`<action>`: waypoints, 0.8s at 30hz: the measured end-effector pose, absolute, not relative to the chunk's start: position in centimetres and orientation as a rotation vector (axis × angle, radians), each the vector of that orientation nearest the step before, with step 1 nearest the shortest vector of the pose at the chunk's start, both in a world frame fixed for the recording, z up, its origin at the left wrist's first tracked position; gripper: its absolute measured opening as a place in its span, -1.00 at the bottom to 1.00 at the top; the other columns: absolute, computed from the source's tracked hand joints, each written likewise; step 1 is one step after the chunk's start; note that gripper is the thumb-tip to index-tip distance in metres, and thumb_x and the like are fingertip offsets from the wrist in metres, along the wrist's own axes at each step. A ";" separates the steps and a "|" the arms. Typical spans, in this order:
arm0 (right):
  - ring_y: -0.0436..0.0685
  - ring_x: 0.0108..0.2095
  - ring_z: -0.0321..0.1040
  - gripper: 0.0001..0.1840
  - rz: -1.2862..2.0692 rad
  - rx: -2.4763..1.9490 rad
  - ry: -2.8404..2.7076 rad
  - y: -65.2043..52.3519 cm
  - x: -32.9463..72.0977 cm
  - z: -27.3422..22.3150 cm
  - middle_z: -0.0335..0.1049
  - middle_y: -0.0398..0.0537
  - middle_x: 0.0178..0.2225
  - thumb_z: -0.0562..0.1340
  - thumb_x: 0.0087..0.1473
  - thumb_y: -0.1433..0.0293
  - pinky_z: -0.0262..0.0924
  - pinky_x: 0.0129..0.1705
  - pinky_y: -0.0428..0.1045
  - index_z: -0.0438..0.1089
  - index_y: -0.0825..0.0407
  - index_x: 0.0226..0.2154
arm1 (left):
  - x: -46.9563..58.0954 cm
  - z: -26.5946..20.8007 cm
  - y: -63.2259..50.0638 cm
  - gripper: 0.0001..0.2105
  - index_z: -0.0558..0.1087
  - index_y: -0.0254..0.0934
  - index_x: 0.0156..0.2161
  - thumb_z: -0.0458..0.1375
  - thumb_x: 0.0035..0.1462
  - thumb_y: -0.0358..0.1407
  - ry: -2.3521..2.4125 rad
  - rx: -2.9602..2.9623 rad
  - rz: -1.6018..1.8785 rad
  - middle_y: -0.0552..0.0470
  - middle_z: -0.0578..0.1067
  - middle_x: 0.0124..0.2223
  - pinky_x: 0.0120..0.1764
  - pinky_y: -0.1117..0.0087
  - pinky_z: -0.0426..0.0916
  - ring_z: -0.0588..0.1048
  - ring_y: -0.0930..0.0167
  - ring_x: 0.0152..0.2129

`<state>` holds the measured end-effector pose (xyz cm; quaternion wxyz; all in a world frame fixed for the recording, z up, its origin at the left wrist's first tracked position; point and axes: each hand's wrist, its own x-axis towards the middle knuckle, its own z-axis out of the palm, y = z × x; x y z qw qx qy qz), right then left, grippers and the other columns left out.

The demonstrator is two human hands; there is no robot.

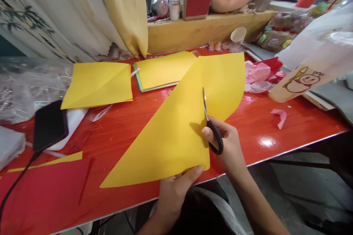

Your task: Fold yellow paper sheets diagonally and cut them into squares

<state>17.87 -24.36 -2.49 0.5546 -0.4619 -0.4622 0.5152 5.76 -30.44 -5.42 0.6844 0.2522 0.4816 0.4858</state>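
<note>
My left hand (176,191) pinches the near edge of a large sheet of yellow paper (168,136), thumb on top and fingers underneath. Black-handled scissors (216,137) are in my right hand (230,147), with the blades within a cut that runs up the sheet. Right of the cut, a flap of the yellow paper (224,80) spreads away from the rest. The sheet is held slanted above the red table (124,136). Part of the scissors' lower blade is hidden by the paper.
At the left lie folded yellow paper (100,84), a black phone (51,125) with a cable, and red paper (44,194). Behind the sheet is a stack of coloured paper (162,68). Pink tissue paper (257,75) and a drink cup (300,80) stand to the right.
</note>
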 end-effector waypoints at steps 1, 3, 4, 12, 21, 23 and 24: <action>0.12 -0.30 0.48 -0.62 1.218 -1.089 -1.091 -24.3 17.9 -2.5 0.53 -0.12 -0.34 0.40 -0.20 0.20 0.39 -0.30 -0.09 0.52 -0.02 -0.26 | 5.7 -5.4 -30.4 -0.79 0.58 -0.23 -0.25 0.33 -0.08 -0.30 1.075 0.575 1.082 0.02 0.59 -0.20 -0.01 0.42 0.35 0.52 0.38 -0.18; 0.10 -0.30 0.47 -0.62 1.219 -1.084 -1.089 -24.3 17.8 -2.5 0.53 -0.13 -0.34 0.40 -0.20 0.22 0.38 -0.30 -0.11 0.52 -0.03 -0.26 | 5.7 -5.4 -30.4 -0.82 0.59 -0.25 -0.28 0.32 -0.07 -0.29 1.076 0.591 1.077 0.01 0.59 -0.21 -0.01 0.40 0.35 0.53 0.37 -0.20; 0.08 -0.30 0.47 -0.64 1.223 -1.080 -1.086 -24.2 17.8 -2.5 0.53 -0.15 -0.35 0.41 -0.20 0.23 0.37 -0.31 -0.13 0.52 -0.04 -0.26 | 5.7 -5.4 -30.4 -0.82 0.58 -0.26 -0.29 0.32 -0.07 -0.29 1.080 0.595 1.082 0.00 0.59 -0.20 -0.01 0.39 0.35 0.53 0.36 -0.20; 0.06 -0.31 0.46 -0.67 1.217 -1.051 -1.081 -24.0 17.7 -2.3 0.52 -0.16 -0.34 0.40 -0.18 0.23 0.36 -0.32 -0.14 0.51 -0.04 -0.27 | 5.8 -5.0 -30.5 -0.85 0.58 -0.29 -0.34 0.31 -0.09 -0.30 1.098 0.598 1.082 -0.03 0.60 -0.25 -0.06 0.37 0.38 0.54 0.33 -0.22; 0.09 -0.28 0.44 -0.64 1.141 -1.097 -1.135 -23.7 17.7 -2.1 0.51 -0.12 -0.30 0.35 -0.12 0.16 0.35 -0.35 -0.12 0.50 -0.03 -0.25 | 6.3 -4.2 -30.5 -0.82 0.58 -0.28 -0.34 0.32 -0.15 -0.34 1.118 0.516 1.124 -0.02 0.60 -0.25 -0.10 0.36 0.41 0.55 0.32 -0.25; 0.08 -0.30 0.44 -0.67 1.125 -1.107 -1.158 -23.7 17.7 -2.0 0.51 -0.12 -0.32 0.33 -0.10 0.16 0.34 -0.37 -0.12 0.50 -0.04 -0.26 | 6.2 -4.2 -30.4 -0.84 0.58 -0.27 -0.35 0.32 -0.14 -0.33 1.111 0.549 1.104 -0.02 0.60 -0.24 -0.08 0.35 0.40 0.54 0.32 -0.24; 0.07 -0.32 0.43 -0.68 1.121 -1.117 -1.162 -23.6 17.7 -1.9 0.50 -0.13 -0.35 0.33 -0.09 0.16 0.33 -0.38 -0.12 0.50 -0.03 -0.28 | 6.2 -4.3 -30.4 -0.83 0.58 -0.27 -0.35 0.33 -0.15 -0.31 1.136 0.558 1.107 -0.02 0.60 -0.24 -0.08 0.33 0.40 0.54 0.30 -0.23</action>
